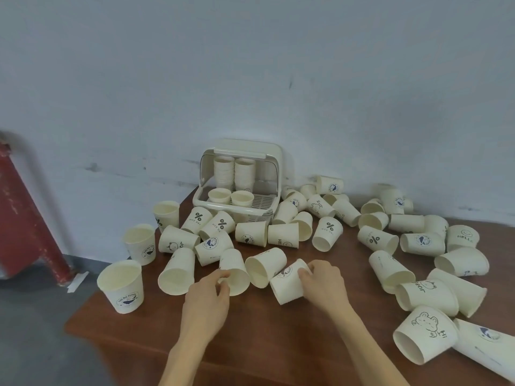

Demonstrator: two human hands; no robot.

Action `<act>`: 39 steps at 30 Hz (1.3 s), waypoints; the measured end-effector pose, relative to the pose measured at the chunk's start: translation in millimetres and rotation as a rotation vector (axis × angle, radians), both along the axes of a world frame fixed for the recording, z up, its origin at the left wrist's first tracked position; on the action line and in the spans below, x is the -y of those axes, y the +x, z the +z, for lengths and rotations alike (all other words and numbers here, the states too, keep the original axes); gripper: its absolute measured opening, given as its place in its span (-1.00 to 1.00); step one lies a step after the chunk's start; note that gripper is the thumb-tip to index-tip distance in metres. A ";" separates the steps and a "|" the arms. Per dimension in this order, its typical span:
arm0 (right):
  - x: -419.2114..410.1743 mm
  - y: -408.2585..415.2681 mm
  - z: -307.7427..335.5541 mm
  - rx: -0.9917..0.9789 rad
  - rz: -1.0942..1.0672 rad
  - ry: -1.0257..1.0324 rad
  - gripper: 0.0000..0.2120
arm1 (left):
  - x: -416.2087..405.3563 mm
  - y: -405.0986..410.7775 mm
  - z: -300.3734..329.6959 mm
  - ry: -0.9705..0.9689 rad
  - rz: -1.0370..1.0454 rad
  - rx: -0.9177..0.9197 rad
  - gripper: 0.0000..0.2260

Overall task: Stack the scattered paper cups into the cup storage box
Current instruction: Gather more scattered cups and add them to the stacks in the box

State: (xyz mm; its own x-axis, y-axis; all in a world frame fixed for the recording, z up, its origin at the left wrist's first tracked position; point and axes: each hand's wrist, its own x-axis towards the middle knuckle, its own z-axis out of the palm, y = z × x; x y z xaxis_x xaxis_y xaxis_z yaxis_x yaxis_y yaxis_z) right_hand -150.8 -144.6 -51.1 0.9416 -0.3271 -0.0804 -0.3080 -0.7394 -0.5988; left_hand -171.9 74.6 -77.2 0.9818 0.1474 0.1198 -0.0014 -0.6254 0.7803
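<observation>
Several cream paper cups with printed logos lie scattered on a brown wooden table (264,338). The cup storage box (206,200) stands at the back against the wall with its lid up. Inside it are two tall cup stacks (234,174) and two short ones (231,196). My left hand (207,299) grips the rim of a cup lying on its side (233,267). My right hand (324,285) grips the base of another lying cup (285,284). A third cup (264,266) lies between them, mouth toward me.
Upright cups stand at the table's left edge (122,285). A dense heap of cups (418,246) covers the right side, up to the near right corner. A red metal post (26,221) leans by the wall on the left, above grey floor.
</observation>
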 end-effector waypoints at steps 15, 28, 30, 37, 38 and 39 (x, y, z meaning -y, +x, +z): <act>-40.2 -27.7 60.3 0.258 0.015 -0.175 -0.83 | -24.0 -11.8 5.2 0.085 0.250 -0.041 -0.74; -74.2 -29.2 65.2 0.320 0.110 -0.286 -0.78 | -22.2 18.1 -4.6 0.194 0.420 -0.196 -0.75; -76.6 -27.3 62.6 0.318 0.121 -0.291 -0.78 | -22.5 18.6 -6.5 0.211 0.430 -0.184 -0.76; -93.5 -17.9 62.2 0.340 0.215 -0.356 -0.80 | -31.4 11.3 -3.5 0.251 0.475 -0.086 -0.80; -96.9 -16.9 63.9 0.344 0.227 -0.366 -0.80 | -33.0 10.1 -1.0 0.256 0.474 -0.073 -0.80; -100.1 -15.9 65.4 0.345 0.237 -0.375 -0.80 | -34.5 9.2 2.0 0.263 0.473 -0.059 -0.80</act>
State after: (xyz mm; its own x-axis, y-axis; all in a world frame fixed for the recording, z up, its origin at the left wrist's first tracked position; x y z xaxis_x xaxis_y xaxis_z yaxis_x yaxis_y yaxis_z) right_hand -166.7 -44.5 14.3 0.9440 -0.0506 0.3260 0.0593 -0.9460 -0.3186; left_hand -162.7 109.1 -75.1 0.8220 0.5469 0.1589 0.3661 -0.7212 0.5881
